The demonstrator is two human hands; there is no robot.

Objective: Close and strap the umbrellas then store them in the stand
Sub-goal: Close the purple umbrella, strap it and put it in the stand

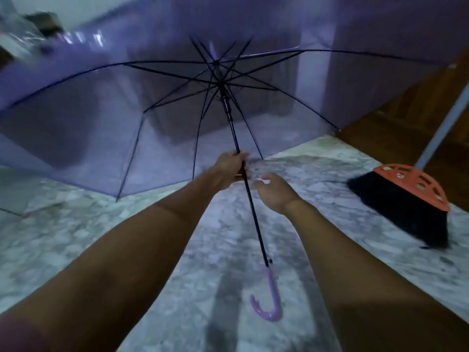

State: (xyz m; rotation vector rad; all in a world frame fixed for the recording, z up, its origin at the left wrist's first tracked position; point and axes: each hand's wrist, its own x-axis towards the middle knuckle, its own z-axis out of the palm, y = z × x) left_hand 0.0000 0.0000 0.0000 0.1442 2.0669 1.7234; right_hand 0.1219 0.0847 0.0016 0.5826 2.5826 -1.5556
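A see-through purple umbrella [101, 128] is spread open in front of me, its black ribs fanning out from the hub. Its black shaft [256, 224] slants down to a purple hooked handle [269, 298] hanging free. My left hand [229, 167] grips the shaft about midway, below the runner. My right hand [275, 193] hovers just right of the shaft with relaxed, slightly curled fingers, holding nothing. No stand shows in this view.
A broom [406, 199] with an orange head and black bristles leans at the right on the marbled floor [76, 237]. Dark wooden panelling [396, 118] rises behind it. A blurred clear plastic thing [22, 39] sits at the top left.
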